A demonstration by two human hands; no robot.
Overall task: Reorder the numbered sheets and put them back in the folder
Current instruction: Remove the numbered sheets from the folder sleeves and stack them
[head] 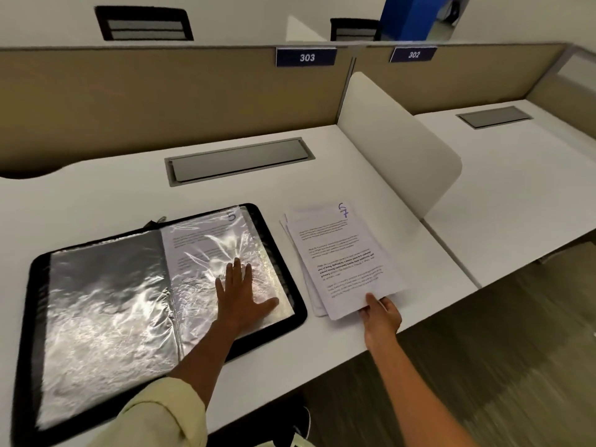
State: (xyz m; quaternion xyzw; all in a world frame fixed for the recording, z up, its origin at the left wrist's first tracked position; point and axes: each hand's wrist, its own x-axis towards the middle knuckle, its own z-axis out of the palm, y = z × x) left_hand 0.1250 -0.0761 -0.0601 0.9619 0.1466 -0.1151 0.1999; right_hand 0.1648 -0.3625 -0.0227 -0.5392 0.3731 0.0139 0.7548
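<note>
Setting: white study desk (338, 162) in a partitioned carrel; tan divider panel behind; blue number plates "303" (306, 57) and "302" (413, 54) on its top edge; grey cable hatch (238, 161) set into the desktop; white side screen (396, 140) between this desk and the next
Folder: black zip display folder (167, 304) lies open flat on the desk, clear plastic sleeves showing; left-hand sleeve looks grey and shiny; right-hand sleeve holds a printed sheet marked "5" (231, 216) at its top corner
Loose sheets: stack of printed pages (342, 253) lies on the desk just right of the folder, slightly fanned; top sheet carries handwritten "6" and "7" at the upper right
Left hand (240, 296): fingers straight and spread, palm pressed flat on the right-hand sleeve; pale yellow sleeve (161, 417) on the forearm
Right hand (382, 312): pinches the near edge of the top sheet, thumb on top; forearm bare
Floor: dark shoe (301, 424) visible under the desk edge
</note>
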